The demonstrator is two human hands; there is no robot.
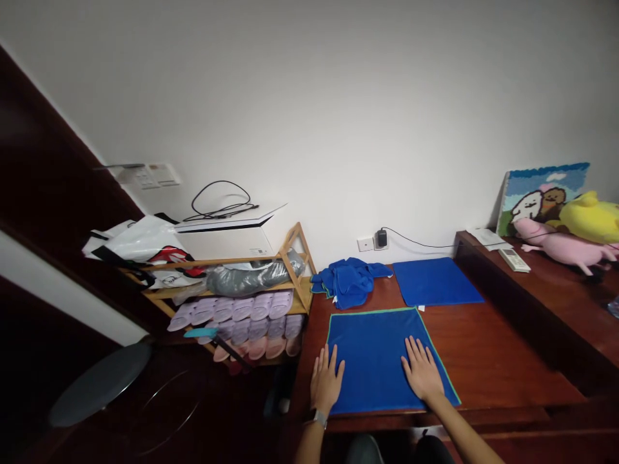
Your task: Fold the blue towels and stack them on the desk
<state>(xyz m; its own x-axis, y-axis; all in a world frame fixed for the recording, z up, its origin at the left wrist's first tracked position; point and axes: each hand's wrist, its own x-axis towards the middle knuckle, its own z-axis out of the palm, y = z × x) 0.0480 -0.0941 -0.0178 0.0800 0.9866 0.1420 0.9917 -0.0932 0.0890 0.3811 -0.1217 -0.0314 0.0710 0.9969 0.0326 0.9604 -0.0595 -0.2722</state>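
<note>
Both hands lie palm down and well apart, fingers straight and slightly spread, gripping nothing. Between them a blue cloth [372,357] with green trim is spread flat on a reddish-brown wooden table [507,361], close to the table's front edge. The left hand [327,381], with a band [319,418] at its wrist, overlaps the cloth's left edge; the right hand [422,372] rests on the cloth just inside its right edge.

The likeliest trouble is wrinkling: if the palms push toward each other or drag unevenly, the thin fabric could ruck up or twist. A pull toward the person could draw the near edge over the table's front, since little wood shows there. A push away could run the far edge into the crumpled blue pile [352,281] or the second flat blue cloth [438,281], both just beyond it.

The cloth's far and near edges run left to right, roughly along the table front, while its right edge slants outward toward the person. It looks nearly square, so a long axis cannot be told with certainty.
</note>
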